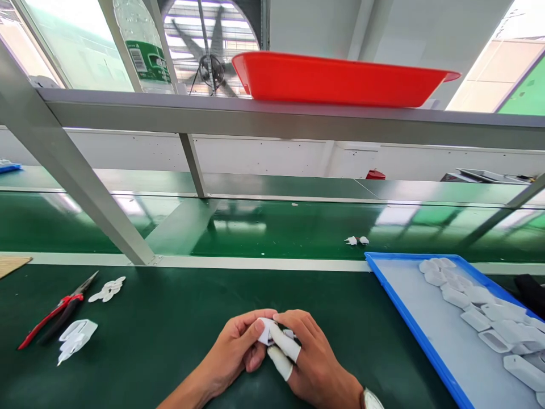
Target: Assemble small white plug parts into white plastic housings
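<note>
On the near left of the green bench lie red-handled cutters (55,314), with white scraps (76,338) beside them. At near centre the left hand (238,349) and right hand (310,358) meet, fingers pressed together, pinching one small white part (266,331) between them. To the right, a blue tray (409,318) holds white casings (481,318). Overhead sits a red tray (340,76).
</note>
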`<move>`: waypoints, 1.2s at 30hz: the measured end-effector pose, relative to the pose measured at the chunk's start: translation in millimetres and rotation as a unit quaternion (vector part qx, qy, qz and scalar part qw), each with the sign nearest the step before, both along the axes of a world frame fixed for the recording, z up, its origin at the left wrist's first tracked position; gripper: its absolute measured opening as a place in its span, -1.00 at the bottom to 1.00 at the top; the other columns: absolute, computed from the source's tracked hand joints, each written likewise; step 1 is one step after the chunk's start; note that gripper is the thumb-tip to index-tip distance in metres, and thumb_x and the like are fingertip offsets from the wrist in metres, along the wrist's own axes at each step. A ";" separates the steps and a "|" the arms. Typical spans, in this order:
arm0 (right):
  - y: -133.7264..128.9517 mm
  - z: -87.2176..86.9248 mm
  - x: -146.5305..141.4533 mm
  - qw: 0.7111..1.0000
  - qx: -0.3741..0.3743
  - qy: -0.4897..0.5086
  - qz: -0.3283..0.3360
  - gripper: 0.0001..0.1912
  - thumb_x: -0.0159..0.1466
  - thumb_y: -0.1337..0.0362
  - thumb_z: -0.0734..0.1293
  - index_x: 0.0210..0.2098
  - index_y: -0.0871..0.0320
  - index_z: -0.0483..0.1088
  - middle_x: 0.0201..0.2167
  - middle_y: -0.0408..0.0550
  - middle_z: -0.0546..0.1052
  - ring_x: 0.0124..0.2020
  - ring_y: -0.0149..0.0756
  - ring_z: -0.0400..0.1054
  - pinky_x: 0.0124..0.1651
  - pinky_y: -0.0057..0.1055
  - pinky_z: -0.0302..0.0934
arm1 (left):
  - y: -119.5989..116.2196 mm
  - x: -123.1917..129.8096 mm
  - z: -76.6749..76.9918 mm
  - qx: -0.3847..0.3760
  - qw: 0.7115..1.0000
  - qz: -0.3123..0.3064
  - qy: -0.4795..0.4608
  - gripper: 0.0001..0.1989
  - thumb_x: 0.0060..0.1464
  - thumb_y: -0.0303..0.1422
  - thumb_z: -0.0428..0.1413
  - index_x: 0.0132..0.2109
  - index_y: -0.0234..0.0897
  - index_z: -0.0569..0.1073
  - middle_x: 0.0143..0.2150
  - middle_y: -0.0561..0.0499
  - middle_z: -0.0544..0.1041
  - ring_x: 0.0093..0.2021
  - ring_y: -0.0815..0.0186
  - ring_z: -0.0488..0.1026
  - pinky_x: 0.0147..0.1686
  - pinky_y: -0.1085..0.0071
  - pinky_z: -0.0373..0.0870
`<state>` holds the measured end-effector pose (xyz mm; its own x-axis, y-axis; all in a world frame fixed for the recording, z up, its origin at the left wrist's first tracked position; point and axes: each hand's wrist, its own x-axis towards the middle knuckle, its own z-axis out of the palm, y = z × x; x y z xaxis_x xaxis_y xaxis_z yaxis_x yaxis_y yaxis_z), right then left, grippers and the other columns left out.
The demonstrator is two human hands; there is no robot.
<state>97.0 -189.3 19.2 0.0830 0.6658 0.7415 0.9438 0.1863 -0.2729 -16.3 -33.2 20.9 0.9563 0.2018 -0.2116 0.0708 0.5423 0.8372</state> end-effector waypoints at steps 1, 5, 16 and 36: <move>1.4 -1.6 -0.4 1.000 -0.004 0.010 0.003 -0.50 0.29 0.55 0.27 0.22 0.27 0.29 0.01 0.18 0.49 0.00 -0.11 0.37 0.05 -0.13 0.39 | -1.8 0.8 -0.3 -0.007 1.000 -0.001 0.001 -0.45 0.12 -0.02 0.27 0.04 -0.42 0.57 -0.70 0.18 0.29 -0.69 0.55 0.06 -0.62 0.52 -0.09; 6.6 -9.4 1.5 0.998 0.001 0.060 0.017 -0.44 0.29 0.57 0.23 0.26 0.17 0.26 0.05 0.15 0.47 0.02 -0.13 0.37 0.03 -0.12 0.40 | -5.4 3.5 -1.0 -0.009 1.000 -0.011 -0.002 -0.45 0.18 -0.01 0.21 0.05 -0.44 0.58 -0.69 0.15 0.31 -0.70 0.55 0.06 -0.65 0.54 -0.07; 7.4 -9.0 4.1 0.991 0.031 0.129 0.020 -0.46 0.29 0.55 0.31 0.21 0.06 0.28 -0.02 0.04 0.51 -0.08 -0.22 0.42 -0.05 -0.24 0.43 | 12.7 -0.7 6.1 0.045 0.999 0.023 -0.005 -0.62 -0.04 -0.31 0.43 -0.04 -0.29 0.65 -0.18 -0.10 0.66 -0.19 0.28 0.51 -0.13 0.41 0.44; 7.5 -2.7 -1.8 0.979 -0.001 0.200 0.028 -0.69 0.33 0.44 0.31 0.04 0.07 0.40 -0.09 0.00 0.51 -0.10 -0.25 0.42 -0.07 -0.31 0.43 | 10.5 -1.3 9.1 0.017 1.000 0.022 0.001 -0.60 -0.12 -0.26 0.47 -0.11 -0.30 0.67 -0.26 -0.09 0.67 -0.30 0.33 0.50 -0.21 0.43 0.45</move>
<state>95.2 -181.8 16.5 0.3302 0.6788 0.6559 0.7500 0.2332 -0.6190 -17.6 -22.7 30.0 0.9460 0.2503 -0.2060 0.0493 0.5169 0.8546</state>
